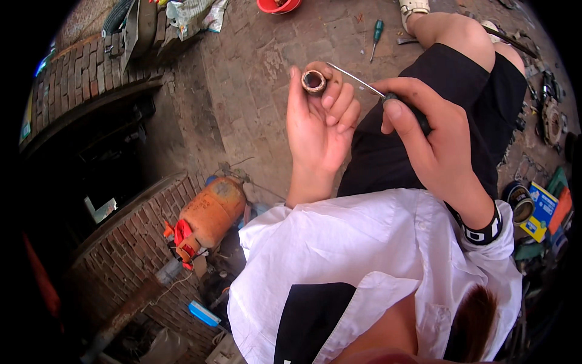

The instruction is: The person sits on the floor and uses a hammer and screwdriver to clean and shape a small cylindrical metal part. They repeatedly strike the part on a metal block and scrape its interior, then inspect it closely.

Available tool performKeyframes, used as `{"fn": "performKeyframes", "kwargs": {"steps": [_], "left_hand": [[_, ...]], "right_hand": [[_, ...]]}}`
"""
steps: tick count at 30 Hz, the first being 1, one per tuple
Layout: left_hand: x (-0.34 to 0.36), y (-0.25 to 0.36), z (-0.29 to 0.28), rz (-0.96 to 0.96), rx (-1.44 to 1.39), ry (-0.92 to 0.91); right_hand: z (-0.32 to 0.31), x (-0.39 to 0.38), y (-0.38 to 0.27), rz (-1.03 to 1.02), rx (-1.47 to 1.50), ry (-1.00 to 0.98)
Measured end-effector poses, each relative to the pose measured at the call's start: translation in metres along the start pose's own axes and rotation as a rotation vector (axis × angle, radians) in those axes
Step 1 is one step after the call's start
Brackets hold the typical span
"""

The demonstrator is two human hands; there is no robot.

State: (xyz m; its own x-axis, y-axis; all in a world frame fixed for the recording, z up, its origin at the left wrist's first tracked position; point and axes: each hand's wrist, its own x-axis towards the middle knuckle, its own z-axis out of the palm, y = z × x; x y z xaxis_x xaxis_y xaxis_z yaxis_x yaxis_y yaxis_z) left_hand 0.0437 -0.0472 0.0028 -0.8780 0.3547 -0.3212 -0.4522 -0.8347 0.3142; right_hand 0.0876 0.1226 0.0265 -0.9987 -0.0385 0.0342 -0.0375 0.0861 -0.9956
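Note:
Between the thumb and fingers of my left hand (324,121) is a short metal tube (313,82), its round open end turned up toward me. The rim looks coppery and worn, and the inside is dark. My right hand (433,127) is wrapped round the dark handle of a screwdriver (357,80). Its thin shaft points up and left, with the tip just right of the tube and apart from its opening. Both hands are raised in front of my lap.
A green-handled screwdriver (377,37) lies on the brick floor (254,79). A red bowl (279,6) stands at the far edge. To the left are an orange gas cylinder (213,211) and a brick wall (124,273). Cans and boxes (542,209) crowd the right.

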Motion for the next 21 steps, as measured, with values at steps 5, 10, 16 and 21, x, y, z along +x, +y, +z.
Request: {"fn": "performKeyframes", "kwargs": {"steps": [5,10,16,21], "left_hand": [[0.001,-0.006,0.007,0.085,0.244,-0.069],[0.005,-0.02,0.014,0.191,0.449,-0.105],[0.004,-0.035,0.027,0.244,0.673,-0.057],[0.005,-0.038,0.027,0.323,0.773,-0.25]], "right_hand": [[0.003,0.006,0.012,-0.031,0.082,0.114],[0.0,0.011,0.005,-0.066,0.089,0.129],[-0.009,0.013,0.0,-0.093,0.153,0.093],[-0.021,0.007,0.001,-0.139,0.177,0.053]]}}
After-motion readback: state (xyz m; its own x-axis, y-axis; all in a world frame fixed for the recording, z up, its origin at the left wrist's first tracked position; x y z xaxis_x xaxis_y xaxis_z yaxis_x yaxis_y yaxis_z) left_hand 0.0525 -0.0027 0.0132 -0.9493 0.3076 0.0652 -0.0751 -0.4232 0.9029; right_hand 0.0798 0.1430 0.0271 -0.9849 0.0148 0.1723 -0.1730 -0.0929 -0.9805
